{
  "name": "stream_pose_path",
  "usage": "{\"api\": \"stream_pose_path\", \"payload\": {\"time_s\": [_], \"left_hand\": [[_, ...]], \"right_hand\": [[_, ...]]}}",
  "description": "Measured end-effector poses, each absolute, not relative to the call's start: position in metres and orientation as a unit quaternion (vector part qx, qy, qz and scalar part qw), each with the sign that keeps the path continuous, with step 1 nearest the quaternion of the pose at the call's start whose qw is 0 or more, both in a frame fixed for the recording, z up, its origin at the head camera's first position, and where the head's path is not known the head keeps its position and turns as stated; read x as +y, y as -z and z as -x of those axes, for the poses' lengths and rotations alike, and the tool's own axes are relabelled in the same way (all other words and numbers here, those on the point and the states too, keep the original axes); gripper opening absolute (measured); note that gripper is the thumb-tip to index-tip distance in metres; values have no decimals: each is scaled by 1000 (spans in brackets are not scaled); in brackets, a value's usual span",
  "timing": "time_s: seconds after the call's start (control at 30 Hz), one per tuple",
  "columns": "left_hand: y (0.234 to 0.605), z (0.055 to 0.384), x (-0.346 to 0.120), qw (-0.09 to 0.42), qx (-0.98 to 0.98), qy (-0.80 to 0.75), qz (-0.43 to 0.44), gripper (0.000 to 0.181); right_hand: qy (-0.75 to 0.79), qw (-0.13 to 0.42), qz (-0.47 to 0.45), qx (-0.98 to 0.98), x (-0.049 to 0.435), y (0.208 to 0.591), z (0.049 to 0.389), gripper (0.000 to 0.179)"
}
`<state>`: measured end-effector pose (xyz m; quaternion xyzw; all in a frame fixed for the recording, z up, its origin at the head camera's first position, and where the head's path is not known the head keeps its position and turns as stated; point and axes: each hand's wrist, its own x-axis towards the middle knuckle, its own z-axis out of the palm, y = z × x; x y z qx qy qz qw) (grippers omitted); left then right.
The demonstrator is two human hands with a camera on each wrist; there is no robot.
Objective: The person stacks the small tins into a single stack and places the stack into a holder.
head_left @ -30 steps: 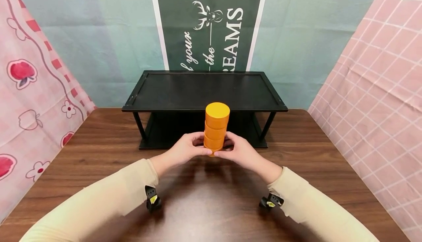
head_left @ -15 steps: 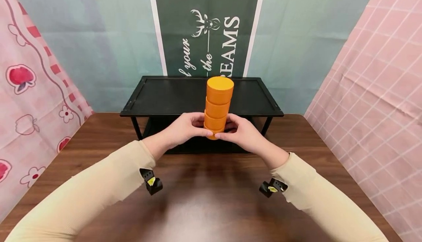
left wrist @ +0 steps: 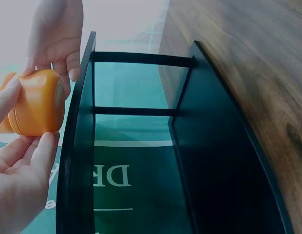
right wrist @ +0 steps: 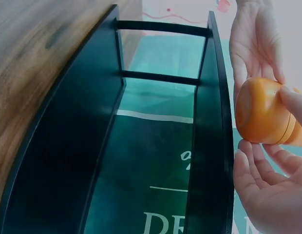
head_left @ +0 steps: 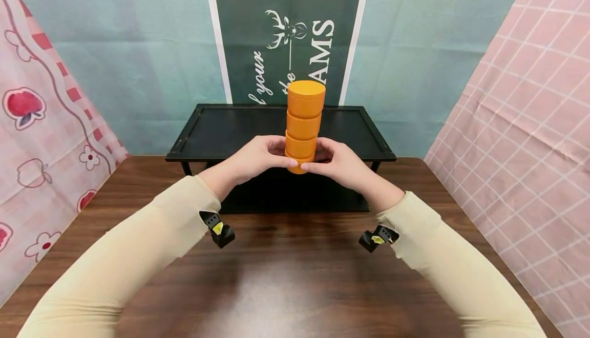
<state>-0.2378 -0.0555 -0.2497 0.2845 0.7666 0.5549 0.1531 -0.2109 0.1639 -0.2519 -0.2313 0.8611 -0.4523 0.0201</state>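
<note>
Upright in front of me is a stack of orange round cups or containers (head_left: 304, 118), several tiers high with a flat top. My left hand (head_left: 260, 160) grips its lowest tiers from the left, thumb across the front. From the right, my right hand (head_left: 343, 166) grips the same tiers, its thumb tip near the left one. The stack is held in the air, and in the head view it overlaps the black two-tier shelf (head_left: 230, 128). In the left wrist view the bottom tier (left wrist: 41, 102) sits between both hands' fingers; the right wrist view shows its round base (right wrist: 244, 108) too.
The shelf stands at the back of a brown wooden table (head_left: 276, 276). Behind it hangs a green cloth (head_left: 244, 30) with white lettering. A pink fruit-print cloth (head_left: 41, 138) borders the left side, a pink checked one (head_left: 521, 148) the right.
Both hands have raised the orange stack, from in front of the shelf's lower part to level with its top board. The grip looks the same. The head view has shifted slightly.
</note>
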Motion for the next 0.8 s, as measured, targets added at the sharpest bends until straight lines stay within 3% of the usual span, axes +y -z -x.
{"api": "stream_pose_path", "payload": {"time_s": [0.8], "left_hand": [[249, 280, -49, 135, 772, -572, -244, 50]], "right_hand": [[466, 16, 202, 861, 163, 254, 261, 56]]}}
